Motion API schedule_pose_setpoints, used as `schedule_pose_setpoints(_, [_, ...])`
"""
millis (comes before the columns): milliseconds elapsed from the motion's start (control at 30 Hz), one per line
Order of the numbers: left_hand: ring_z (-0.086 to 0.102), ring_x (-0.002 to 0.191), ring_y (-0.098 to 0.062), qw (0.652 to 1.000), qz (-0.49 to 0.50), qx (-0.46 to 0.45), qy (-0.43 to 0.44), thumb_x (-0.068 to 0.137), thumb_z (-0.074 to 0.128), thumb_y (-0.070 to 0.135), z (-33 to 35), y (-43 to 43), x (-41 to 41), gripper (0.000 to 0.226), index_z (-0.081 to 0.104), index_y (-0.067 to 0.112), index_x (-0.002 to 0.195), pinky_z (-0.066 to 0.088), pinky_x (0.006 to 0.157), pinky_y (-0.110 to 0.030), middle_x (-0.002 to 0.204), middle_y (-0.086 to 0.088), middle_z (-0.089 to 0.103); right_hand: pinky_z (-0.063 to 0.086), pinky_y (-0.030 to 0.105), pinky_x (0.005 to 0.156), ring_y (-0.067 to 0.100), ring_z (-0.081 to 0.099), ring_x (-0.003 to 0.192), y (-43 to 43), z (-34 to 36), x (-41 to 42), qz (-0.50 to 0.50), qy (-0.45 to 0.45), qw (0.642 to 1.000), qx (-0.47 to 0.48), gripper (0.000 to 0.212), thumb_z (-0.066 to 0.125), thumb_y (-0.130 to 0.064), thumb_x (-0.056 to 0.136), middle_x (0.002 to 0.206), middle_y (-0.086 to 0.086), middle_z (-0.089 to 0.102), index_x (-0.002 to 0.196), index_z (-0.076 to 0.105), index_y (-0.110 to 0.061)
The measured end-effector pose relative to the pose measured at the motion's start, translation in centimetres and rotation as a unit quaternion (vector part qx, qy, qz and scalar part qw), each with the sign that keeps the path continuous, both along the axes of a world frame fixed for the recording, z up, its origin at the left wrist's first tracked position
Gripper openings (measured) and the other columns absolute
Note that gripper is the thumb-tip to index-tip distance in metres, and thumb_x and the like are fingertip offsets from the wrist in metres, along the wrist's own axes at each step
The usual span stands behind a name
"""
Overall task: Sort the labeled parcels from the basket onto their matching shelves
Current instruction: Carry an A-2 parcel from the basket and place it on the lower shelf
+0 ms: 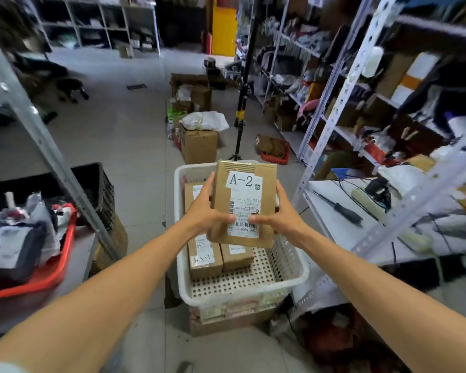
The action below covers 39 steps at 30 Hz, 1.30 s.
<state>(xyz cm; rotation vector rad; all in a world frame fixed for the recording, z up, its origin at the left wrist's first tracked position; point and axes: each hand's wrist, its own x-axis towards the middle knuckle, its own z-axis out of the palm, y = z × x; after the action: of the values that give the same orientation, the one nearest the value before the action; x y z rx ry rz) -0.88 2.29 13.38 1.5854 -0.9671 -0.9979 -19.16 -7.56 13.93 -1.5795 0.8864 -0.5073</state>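
White perforated-steel shelving (334,84) fills the right side of my feed, its levels crowded with boxes and bags too blurred for me to name, and a grey steel upright (46,146) slants across the left. Between them, near me on the pale floor, the white perforated plastic basket (293,267) rests on top of a cardboard carton (226,324). To the left I see a red tray (51,273) heaped with crumpled bags, with a black crate (94,184) just beyond it. Farther down the aisle stands a brown box (199,146) with a white bag on top, and to its right a black-and-yellow tripod pole (241,103). The A-2 parcel (242,203), a brown cardboard box with a white label reading "A-2" above a barcoded shipping slip, is held up over the basket, clear of the parcels beneath it, with its label facing me. The left hand (199,208) grasps its left edge, fingers running up the side and thumb pressed on the front by the barcode. The right hand (280,214) grasps the right edge the same way, thumb on the slip. Along the basket's left side lies the A-1 parcel (203,257). Touching its right side is another brown parcel (236,255), whose label I cannot read because the held box covers most of it. On the white lower shelf at right lies a black-handled screwdriver (345,211).
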Motion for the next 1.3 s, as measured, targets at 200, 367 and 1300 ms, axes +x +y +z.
schedule_pose_setpoints(200, [0.047,0.127,-0.018,1.0,0.006,0.01,-0.016,0.063,0.086,0.005,0.5,7.1,-6.6,0.121,0.008,0.028,0.152,0.043,0.104,-0.037,0.147,-0.001,0.042,0.053,0.016,0.07,0.012,0.063,0.108,7.1,-0.1,-6.9,-0.005,-0.04,0.999,-0.003,0.107,0.084,0.006,0.062,0.132,0.009,0.056,0.144,0.022,-0.025])
schedule_pose_setpoints(367, [0.052,0.122,-0.016,1.0,-0.021,0.004,-0.023,0.065,0.086,0.009,-0.1,11.7,-12.2,0.117,0.01,0.031,0.152,0.048,0.098,-0.035,0.141,0.0,0.048,0.055,0.032,0.088,0.014,0.062,0.112,12.6,-0.6,-12.9,-0.033,-0.023,0.999,-0.019,0.106,0.087,-0.002,0.061,0.129,0.0,0.059,0.143,0.027,-0.031])
schedule_pose_setpoints(1300, [0.049,0.123,-0.03,0.764,-0.635,-0.105,0.029,0.062,0.085,0.001,11.2,6.9,-66.5,0.116,0.016,0.03,0.15,0.043,0.103,-0.053,0.132,-0.013,0.051,0.05,0.052,0.096,0.025,0.052,0.122,33.0,11.5,-58.8,-0.707,0.042,0.701,-0.088,0.11,0.08,0.004,0.066,0.129,0.0,0.052,0.148,0.015,-0.031])
